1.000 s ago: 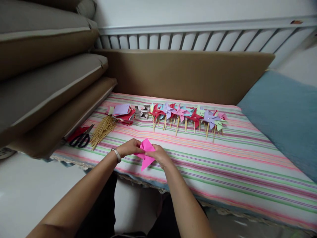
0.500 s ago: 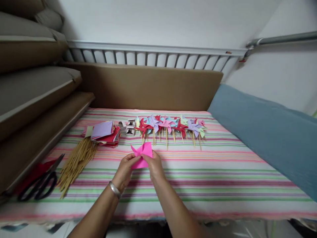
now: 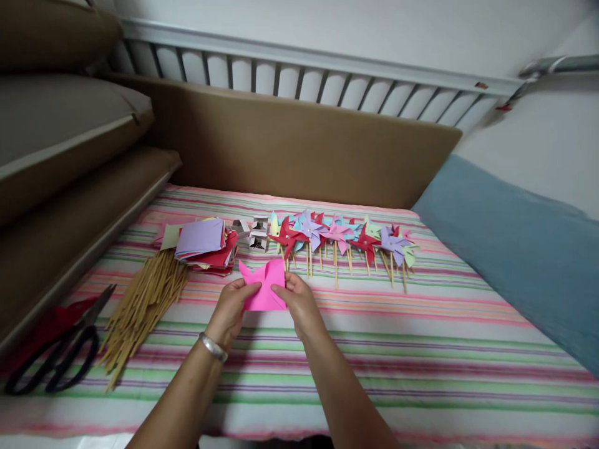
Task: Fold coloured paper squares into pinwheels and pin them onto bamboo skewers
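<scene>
A square of bright pink paper with cut, partly lifted corners is held up above the striped cloth. My left hand pinches its left side, thumb on top. My right hand grips the right side the same way, its thumb pressing near the middle. Beyond the hands lies a row of finished paper pinwheels on thin sticks, in red, lilac, pink, blue and pale green. To the left is a stack of coloured paper squares, beside small open boxes whose contents are too small to make out.
A bundle of thin wooden sticks lies left of my hands, with black-handled scissors farther left. Stacked cushions rise at the left edge. A brown panel stands at the back, and a blue padded surface borders the right.
The pink paper is now flatter, its raised corners opened out, and my thumbs have moved apart from its middle. The camera view has tilted and shifted left.
</scene>
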A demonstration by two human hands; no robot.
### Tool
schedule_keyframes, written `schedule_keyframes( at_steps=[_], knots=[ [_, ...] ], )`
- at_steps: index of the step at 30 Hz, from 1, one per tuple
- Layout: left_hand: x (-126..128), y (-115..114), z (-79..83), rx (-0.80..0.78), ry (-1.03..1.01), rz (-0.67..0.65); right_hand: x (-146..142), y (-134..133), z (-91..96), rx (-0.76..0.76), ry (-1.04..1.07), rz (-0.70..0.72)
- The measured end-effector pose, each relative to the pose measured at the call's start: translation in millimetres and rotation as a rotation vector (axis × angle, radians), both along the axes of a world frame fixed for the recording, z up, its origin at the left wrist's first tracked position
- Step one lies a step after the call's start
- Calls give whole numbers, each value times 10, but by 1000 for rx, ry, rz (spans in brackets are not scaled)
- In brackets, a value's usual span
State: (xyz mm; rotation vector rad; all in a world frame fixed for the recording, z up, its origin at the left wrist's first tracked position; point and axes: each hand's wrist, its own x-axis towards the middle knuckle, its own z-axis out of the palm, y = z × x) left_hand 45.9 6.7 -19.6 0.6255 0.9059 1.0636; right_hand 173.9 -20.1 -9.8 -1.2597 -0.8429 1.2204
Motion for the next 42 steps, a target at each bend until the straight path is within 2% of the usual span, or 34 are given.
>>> schedule_keyframes(
  at_steps=[3, 7, 9, 11, 14, 18, 23, 27, 30, 42],
  knots=[
    [-114, 106, 32, -25, -10, 42, 28, -23, 42, 74, -282, -37],
    [-215, 166, 61, -25, 8, 54, 41, -158, 46, 400, -752, 132],
    [-239, 166, 56, -19, 14, 52, 18, -208, 0, 484, -903, 189],
    [-249, 157, 42, -19, 22, 45, -20, -227, -57, 511, -978, 158],
    [-260, 141, 20, -18, 42, 37, -65, -214, -105, 535, -1005, 92],
    [-286, 140, -13, 8, 97, 35, -67, -183, -91, 526, -979, 87],
    [-265, 133, -52, 50, 174, 18, -66, -143, -77, 416, -890, 45],
    [-195, 85, -63, 85, 247, -53, -94, -104, -67, 336, -841, -18],
    [-168, 61, -65, 110, 295, -111, -104, -87, -63, 311, -826, -50],
    [-174, 14, 8, 133, 298, -200, -97, -108, -74, 291, -840, -58]
  ],
)
